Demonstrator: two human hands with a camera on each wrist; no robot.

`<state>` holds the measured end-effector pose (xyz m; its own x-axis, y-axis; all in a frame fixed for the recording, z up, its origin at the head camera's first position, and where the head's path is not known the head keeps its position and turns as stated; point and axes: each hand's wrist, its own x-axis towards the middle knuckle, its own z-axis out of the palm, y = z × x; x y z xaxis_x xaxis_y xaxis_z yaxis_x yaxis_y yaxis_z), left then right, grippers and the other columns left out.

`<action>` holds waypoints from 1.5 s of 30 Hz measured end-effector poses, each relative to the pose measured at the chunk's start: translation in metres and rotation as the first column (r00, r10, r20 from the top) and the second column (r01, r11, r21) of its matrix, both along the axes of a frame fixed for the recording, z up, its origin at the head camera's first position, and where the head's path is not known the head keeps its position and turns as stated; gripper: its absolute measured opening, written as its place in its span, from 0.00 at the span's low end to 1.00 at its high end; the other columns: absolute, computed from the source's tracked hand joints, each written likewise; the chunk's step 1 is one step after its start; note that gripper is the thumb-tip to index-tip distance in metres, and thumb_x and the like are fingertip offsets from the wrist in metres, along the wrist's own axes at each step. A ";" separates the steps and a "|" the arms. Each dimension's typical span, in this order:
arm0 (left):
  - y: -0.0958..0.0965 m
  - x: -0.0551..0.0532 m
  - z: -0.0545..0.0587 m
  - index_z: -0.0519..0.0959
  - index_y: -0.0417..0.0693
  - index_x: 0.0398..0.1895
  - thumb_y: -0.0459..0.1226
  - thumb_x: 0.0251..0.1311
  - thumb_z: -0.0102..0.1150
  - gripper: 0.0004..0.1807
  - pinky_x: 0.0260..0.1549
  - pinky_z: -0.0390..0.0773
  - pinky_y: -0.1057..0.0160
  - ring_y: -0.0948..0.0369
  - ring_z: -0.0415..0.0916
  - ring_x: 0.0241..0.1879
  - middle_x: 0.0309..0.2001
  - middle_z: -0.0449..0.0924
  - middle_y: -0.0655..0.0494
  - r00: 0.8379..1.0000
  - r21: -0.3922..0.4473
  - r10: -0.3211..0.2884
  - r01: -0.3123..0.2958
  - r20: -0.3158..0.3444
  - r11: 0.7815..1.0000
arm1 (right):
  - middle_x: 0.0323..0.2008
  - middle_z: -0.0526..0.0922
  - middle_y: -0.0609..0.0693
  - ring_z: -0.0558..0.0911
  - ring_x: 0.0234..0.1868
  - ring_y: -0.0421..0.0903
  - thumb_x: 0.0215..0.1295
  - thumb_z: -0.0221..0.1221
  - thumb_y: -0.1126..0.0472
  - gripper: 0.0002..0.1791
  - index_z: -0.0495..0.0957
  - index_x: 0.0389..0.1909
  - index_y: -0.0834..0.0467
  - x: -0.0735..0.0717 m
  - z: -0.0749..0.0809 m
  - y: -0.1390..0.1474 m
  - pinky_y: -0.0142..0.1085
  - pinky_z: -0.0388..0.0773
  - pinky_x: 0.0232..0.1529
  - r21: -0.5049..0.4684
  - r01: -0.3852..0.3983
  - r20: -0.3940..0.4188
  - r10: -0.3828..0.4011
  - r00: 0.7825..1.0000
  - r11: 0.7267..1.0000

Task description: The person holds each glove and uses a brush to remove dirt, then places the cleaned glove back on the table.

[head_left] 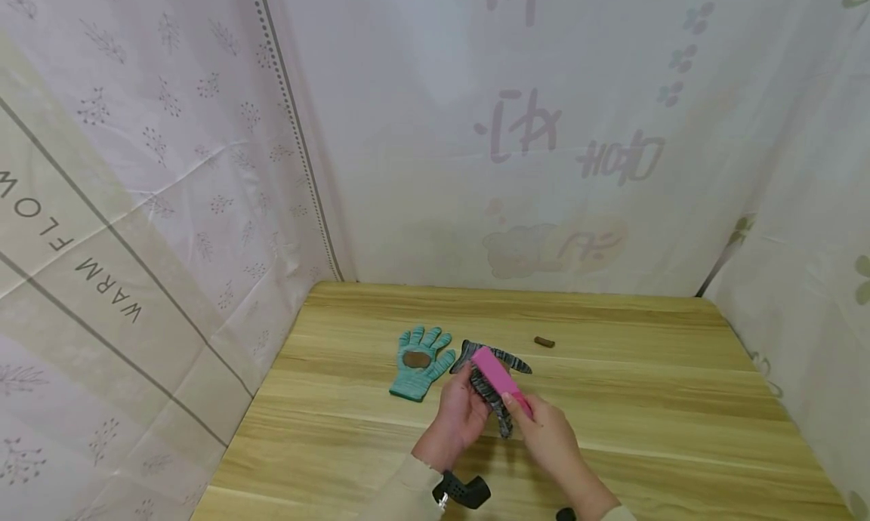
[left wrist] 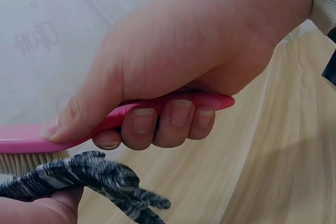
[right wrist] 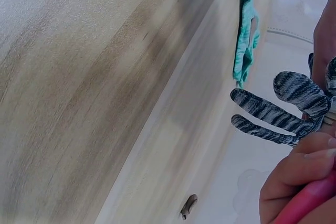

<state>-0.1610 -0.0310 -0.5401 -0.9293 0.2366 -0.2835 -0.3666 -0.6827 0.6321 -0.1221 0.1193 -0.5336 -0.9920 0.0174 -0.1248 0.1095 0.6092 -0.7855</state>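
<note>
A black-and-grey striped knit glove point(head_left: 485, 391) is held up by my left hand point(head_left: 462, 411), which lies under it with the thumb along its edge. My right hand point(head_left: 547, 434) grips the handle of a pink brush point(head_left: 494, 370). In the left wrist view, the right thumb presses along the top of the brush and the fingers wrap below its handle. The pale bristles point(left wrist: 26, 162) touch the striped glove point(left wrist: 89, 174). Loose glove fingers point(right wrist: 273, 116) stick out in the right wrist view. Most of my left hand is hidden there.
A teal knit glove point(head_left: 411, 383) with a brown patch point(head_left: 417, 359) on its palm lies flat, left of my hands. A small brown piece point(head_left: 544, 342) lies farther back on the right. Printed curtains point(head_left: 408, 166) stand behind and beside the wooden table point(head_left: 646, 400).
</note>
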 end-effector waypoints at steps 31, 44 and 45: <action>-0.002 0.005 -0.003 0.59 0.30 0.68 0.36 0.82 0.33 0.21 0.65 0.73 0.60 0.59 0.73 0.64 0.68 0.68 0.41 0.990 -0.161 -0.051 0.030 -0.131 0.986 | 0.19 0.66 0.46 0.63 0.20 0.42 0.75 0.48 0.35 0.30 0.75 0.28 0.56 -0.003 0.004 0.007 0.33 0.61 0.20 0.011 0.023 -0.019 -0.023 1.000 1.000; -0.001 0.004 -0.003 0.58 0.29 0.70 0.35 0.82 0.31 0.22 0.60 0.76 0.64 0.61 0.75 0.60 0.67 0.69 0.41 0.990 -0.166 -0.062 0.041 -0.124 0.985 | 0.19 0.67 0.47 0.64 0.20 0.41 0.75 0.50 0.36 0.30 0.82 0.44 0.60 0.000 0.005 -0.003 0.32 0.63 0.20 -0.104 -0.006 -0.013 0.005 1.000 0.995; -0.001 0.004 -0.003 0.58 0.30 0.71 0.35 0.82 0.30 0.22 0.60 0.76 0.64 0.61 0.75 0.61 0.68 0.68 0.40 0.991 -0.156 -0.059 0.040 -0.120 0.987 | 0.19 0.67 0.46 0.64 0.20 0.41 0.75 0.50 0.36 0.29 0.81 0.40 0.60 0.000 0.004 -0.003 0.33 0.63 0.21 -0.096 -0.007 -0.012 0.005 1.000 0.995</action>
